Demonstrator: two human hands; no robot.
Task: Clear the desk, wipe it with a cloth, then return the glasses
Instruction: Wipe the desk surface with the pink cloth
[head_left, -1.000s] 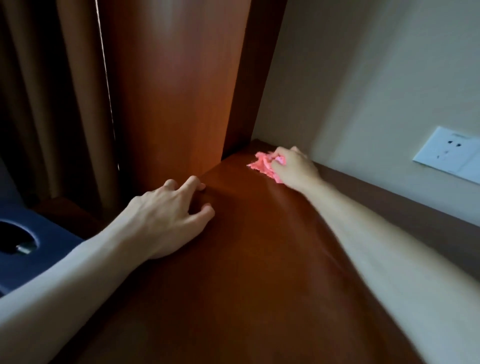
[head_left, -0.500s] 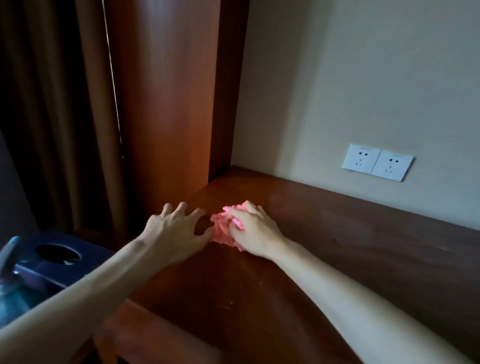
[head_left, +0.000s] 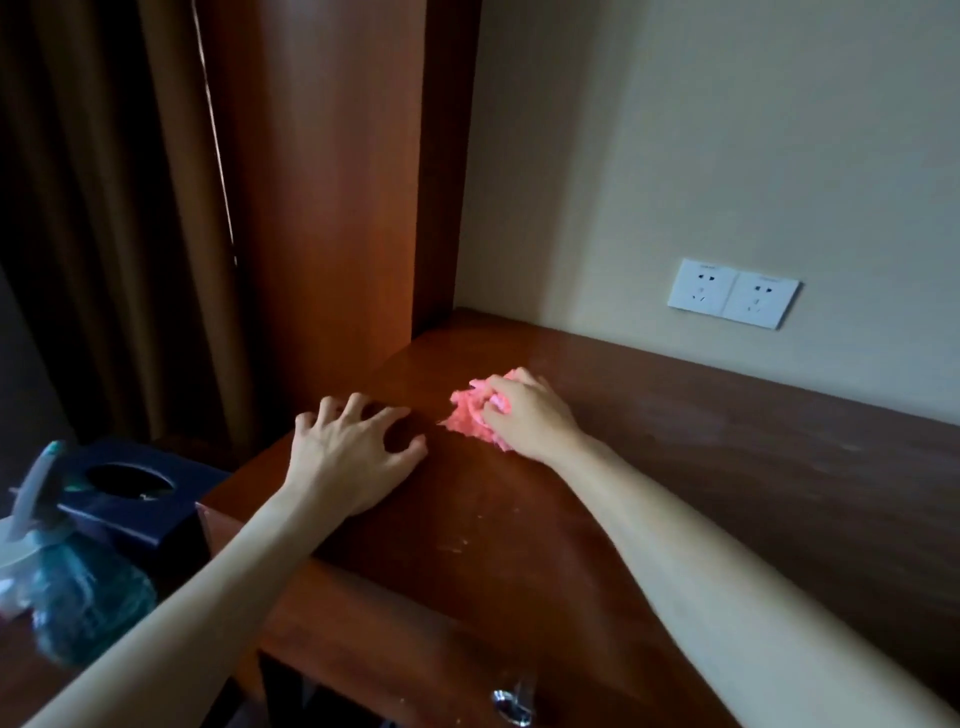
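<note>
A crumpled pink cloth (head_left: 467, 415) lies on the dark wooden desk (head_left: 727, 467), near its left side. My right hand (head_left: 527, 413) covers the cloth's right part, fingers curled round it and pressing it to the desk top. My left hand (head_left: 353, 454) rests on the desk's left edge with spread, slightly bent fingers and holds nothing. No glasses are in view.
A tall wooden panel (head_left: 332, 208) rises at the desk's left rear. Double wall sockets (head_left: 732, 293) sit above the desk. Left of the desk stand a dark blue tissue box (head_left: 130, 493) and a teal bottle (head_left: 78, 597). A metal drawer handle (head_left: 511, 704) shows at the front.
My right hand dragged the pink cloth from the far corner toward me over the desk, then slightly right. My left hand stayed on the left edge. The view tilted and pulled back.
</note>
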